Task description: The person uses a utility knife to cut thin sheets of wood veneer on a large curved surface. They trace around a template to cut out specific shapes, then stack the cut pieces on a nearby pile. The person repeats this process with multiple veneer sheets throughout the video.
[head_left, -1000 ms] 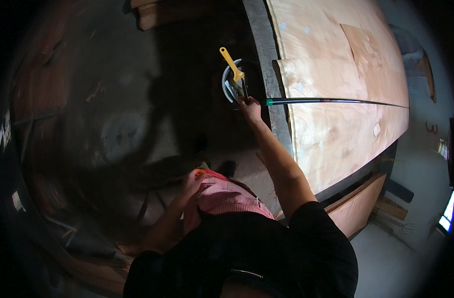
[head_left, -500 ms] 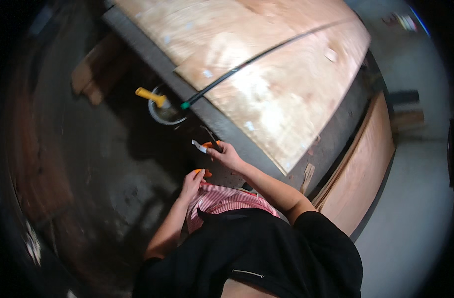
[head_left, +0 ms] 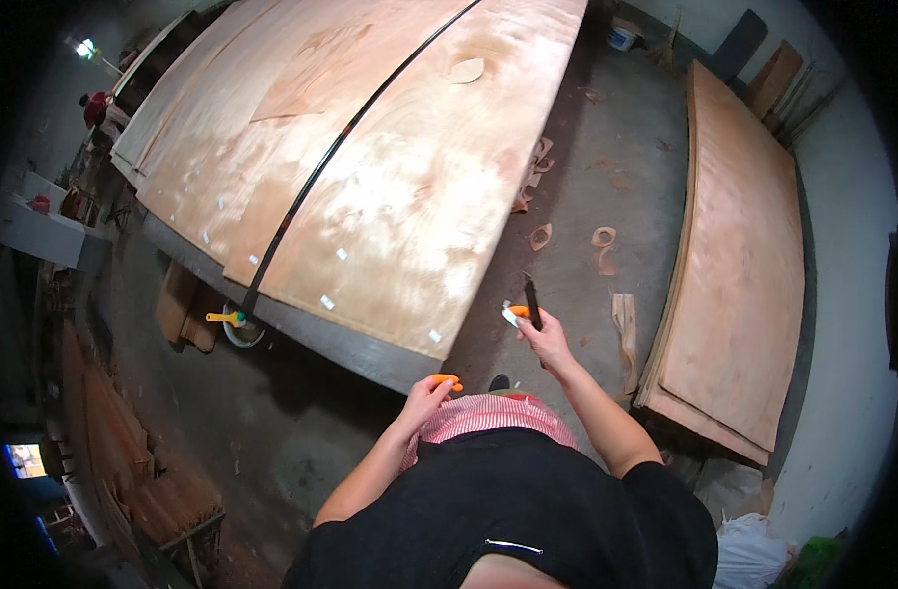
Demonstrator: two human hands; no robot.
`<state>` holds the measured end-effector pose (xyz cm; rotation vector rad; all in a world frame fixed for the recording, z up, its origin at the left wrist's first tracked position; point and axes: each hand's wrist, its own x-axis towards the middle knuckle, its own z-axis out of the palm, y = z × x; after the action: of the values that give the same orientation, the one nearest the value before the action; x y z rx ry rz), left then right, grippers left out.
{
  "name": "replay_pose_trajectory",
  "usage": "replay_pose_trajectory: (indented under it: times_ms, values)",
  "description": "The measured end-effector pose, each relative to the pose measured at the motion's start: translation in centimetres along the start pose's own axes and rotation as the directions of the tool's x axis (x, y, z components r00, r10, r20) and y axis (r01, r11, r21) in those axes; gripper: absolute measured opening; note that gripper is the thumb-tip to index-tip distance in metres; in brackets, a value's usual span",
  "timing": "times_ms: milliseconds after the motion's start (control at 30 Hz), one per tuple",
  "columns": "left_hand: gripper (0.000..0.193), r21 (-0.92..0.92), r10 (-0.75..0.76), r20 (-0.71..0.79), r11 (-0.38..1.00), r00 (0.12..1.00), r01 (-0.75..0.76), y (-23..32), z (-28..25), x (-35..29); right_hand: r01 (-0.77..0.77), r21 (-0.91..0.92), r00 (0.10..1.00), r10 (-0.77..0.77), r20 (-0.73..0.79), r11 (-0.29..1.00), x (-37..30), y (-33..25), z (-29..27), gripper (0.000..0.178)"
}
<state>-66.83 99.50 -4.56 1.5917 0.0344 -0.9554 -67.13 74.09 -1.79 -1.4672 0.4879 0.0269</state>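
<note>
My right hand is closed around a slim black tool with a thin pointed tip, likely a knife. Beside it, the same fingers hold a curved white strip with an orange part next to it; its kind is unclear. At the near corner of the stacked veneer sheets, my left hand is closed with a small orange piece at its fingertips. Small pale tape pieces dot the sheets. Across them runs a long black strip.
A yellow-handled brush rests at a bucket by the table's left edge. More veneer sheets lean near the right wall. Offcuts litter the floor. Another person is far left.
My view has swung, so the sheets now sit further left and the right floor shows. My right hand has moved farther from my left, still holding the black tool and white strip.
</note>
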Motion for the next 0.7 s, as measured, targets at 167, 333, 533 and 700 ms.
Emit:
replay_pose_trajectory:
  times_ms: [167,333,533,700]
  values:
    - [0.03,0.083,0.065,0.18,0.993,0.981,-0.081,4.9,6.7,4.7,0.048,0.04,0.99,-0.042,-0.138,0.998,-0.1,-2.2,-7.4,0.021]
    - [0.049,0.044,-0.038,0.309,0.999,0.95,0.025,9.8,11.7,9.6,0.14,0.12,0.984,-0.126,-0.123,0.983,3.6,-1.9,-9.4,0.017]
    - [0.034,-0.728,0.046,0.226,0.671,0.973,0.137,13.4,14.7,21.1,0.151,0.119,0.985,-0.159,0.063,0.981,10.0,-5.4,-12.0,0.019]
    - [0.02,-0.717,0.104,0.048,0.696,0.993,-0.038,20.9,15.3,29.3,0.057,-0.037,0.997,-0.055,0.044,0.998,18.1,-8.2,-16.7,0.022]
